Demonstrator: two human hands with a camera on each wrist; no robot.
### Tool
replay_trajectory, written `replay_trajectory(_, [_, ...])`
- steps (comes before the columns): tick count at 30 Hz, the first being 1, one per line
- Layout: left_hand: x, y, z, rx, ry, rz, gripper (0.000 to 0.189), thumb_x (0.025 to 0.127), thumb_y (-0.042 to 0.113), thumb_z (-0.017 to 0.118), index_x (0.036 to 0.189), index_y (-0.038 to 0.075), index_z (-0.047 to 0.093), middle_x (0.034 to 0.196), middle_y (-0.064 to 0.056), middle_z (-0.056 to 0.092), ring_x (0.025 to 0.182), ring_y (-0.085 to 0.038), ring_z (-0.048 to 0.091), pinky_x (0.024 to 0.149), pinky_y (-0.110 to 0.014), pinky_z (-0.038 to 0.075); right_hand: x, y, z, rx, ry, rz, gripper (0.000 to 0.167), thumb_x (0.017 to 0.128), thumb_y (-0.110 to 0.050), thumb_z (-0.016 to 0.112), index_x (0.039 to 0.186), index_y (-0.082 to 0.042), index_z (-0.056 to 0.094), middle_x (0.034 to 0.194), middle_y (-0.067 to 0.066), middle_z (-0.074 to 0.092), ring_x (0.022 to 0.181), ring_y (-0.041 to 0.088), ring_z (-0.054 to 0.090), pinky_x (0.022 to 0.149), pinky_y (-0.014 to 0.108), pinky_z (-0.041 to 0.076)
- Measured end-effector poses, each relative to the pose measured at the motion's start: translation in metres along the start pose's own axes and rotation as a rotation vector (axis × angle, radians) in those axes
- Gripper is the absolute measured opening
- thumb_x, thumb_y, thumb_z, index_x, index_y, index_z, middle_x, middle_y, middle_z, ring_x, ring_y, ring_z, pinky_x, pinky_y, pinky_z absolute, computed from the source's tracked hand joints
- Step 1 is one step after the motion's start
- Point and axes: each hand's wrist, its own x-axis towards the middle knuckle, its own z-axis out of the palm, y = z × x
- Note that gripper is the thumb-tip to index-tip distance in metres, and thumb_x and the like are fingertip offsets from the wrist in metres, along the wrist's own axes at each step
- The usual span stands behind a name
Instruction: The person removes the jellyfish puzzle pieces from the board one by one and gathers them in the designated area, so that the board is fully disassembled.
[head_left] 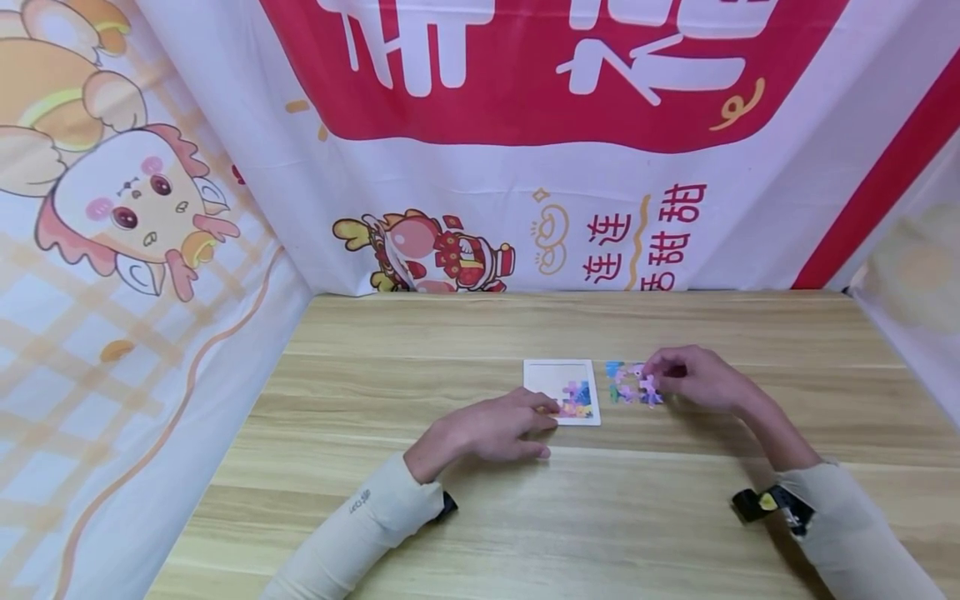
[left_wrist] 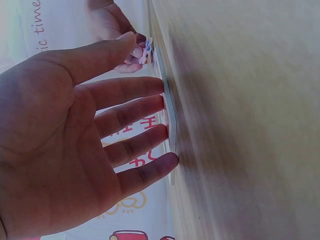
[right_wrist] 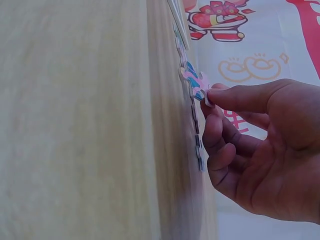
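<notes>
A white square puzzle board lies on the table, with several joined colourful pieces in its near right corner. My left hand rests its fingertips on the board's left part; in the left wrist view its fingers are extended and spread along the board edge. Beside the board on the right is a group of loose jigsaw pieces. Over them my right hand pinches a pink and blue jigsaw piece between thumb and index finger, tilted up above the others in the right wrist view.
The wood-grain table runs back to a printed cloth hanging behind it. Another patterned cloth hangs along the left side. Each wrist wears a dark strapped device, the right one showing more fully.
</notes>
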Motion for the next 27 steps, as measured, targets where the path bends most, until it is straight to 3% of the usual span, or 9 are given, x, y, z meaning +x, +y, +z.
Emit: replay_trajectory(27, [0.0004,-0.0001,0.001,-0.008,0.002,-0.009,0.05,0.108,0.039,0.065,0.151,0.014,0.063,0.168,0.0,0.047,0.156,-0.02,0.042,0.129,-0.036,0.039,0.0004,-0.0025,0.0069,-0.098,0.023,-0.022,0.012,0.1,-0.006,0.072,0.11,-0.011,0.078,0.094,0.001,0.072,0.086,0.018,0.059,0.071,0.025,0.05])
